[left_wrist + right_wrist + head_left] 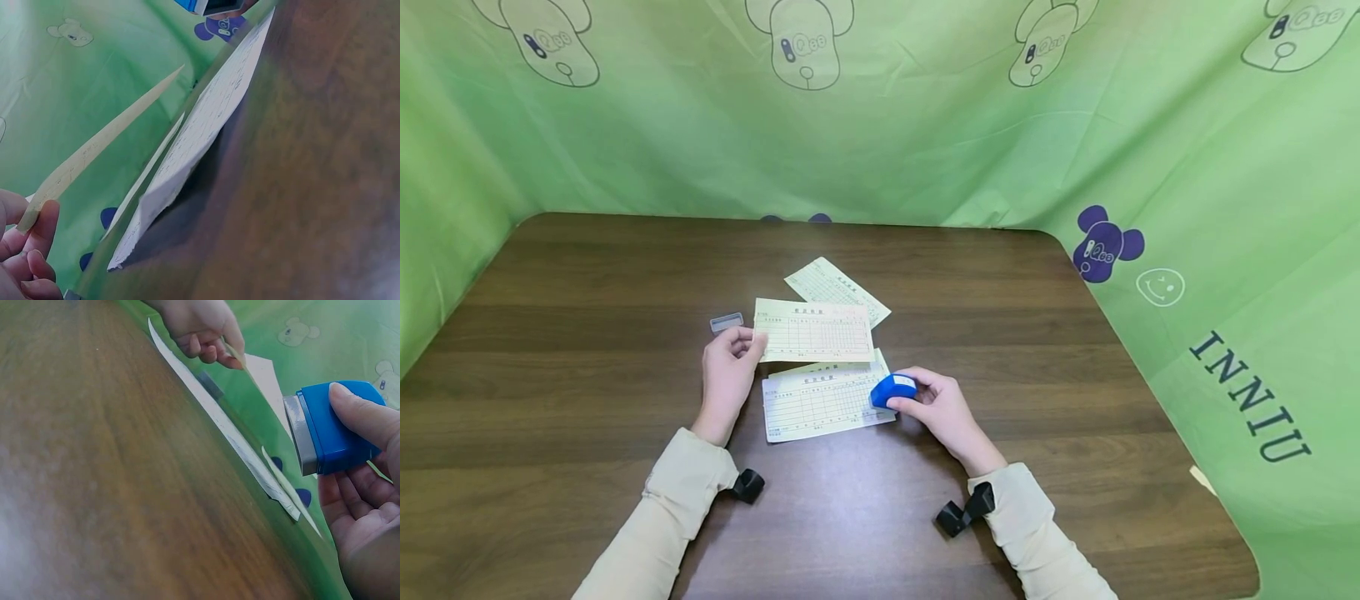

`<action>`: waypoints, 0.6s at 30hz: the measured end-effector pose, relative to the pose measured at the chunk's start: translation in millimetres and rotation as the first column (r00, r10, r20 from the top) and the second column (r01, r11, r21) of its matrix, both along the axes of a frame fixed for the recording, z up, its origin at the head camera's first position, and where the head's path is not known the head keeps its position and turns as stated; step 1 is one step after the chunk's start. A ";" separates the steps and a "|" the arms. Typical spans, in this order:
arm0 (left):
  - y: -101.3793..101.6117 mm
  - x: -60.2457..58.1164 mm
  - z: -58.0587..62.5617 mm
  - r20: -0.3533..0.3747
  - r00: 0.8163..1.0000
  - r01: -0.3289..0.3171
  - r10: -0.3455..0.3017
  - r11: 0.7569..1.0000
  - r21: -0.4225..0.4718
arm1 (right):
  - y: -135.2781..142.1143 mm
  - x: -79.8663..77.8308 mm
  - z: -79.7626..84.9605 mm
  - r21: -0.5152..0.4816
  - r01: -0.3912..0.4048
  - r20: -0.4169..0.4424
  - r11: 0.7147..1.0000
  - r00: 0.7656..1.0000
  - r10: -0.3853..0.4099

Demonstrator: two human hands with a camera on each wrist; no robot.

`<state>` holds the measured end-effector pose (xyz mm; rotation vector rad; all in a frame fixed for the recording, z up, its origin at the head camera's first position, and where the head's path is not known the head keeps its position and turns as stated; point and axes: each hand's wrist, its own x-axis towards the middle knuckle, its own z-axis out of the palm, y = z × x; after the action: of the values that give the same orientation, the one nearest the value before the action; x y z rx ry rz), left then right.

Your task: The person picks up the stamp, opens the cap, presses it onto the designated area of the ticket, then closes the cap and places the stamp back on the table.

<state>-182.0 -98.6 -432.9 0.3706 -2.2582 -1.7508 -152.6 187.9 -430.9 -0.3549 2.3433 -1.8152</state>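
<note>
My left hand [727, 375] pinches the left edge of a pale printed form slip [812, 332] between thumb and fingers. That slip is lifted off the table, as the left wrist view shows. Below it on the table lies a thin stack of similar slips [820, 408], its top edge partly hidden by the lifted one. My right hand [951, 412] grips a blue stamp [344, 428] over the right end of the stack. The stamp's grey base faces left in the right wrist view, apart from the paper.
Another printed slip [835, 287] lies at an angle behind the lifted one, partly covered by it. A small clear-grey cap [726, 322] sits just beyond my left hand. The brown wooden table [587, 375] is walled by a green printed cloth [700, 150] at the back and sides.
</note>
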 end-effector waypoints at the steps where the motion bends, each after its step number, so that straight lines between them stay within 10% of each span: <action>1: -0.1 0.5 -0.1 0.003 1.000 0.000 0.000 1.000 -0.001 | 0.0 0.3 0.6 0.001 0.001 0.001 1.000 1.000 -0.001; 18: -2.8 13.2 1.5 0.035 0.999 0.027 -0.027 0.999 0.019 | 0.7 -0.3 3.2 0.011 0.008 0.006 1.000 1.000 -0.008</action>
<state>-168.8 -101.4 -431.5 0.3794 -2.2829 -1.7932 -152.8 188.6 -427.7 -0.3387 2.3525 -1.8039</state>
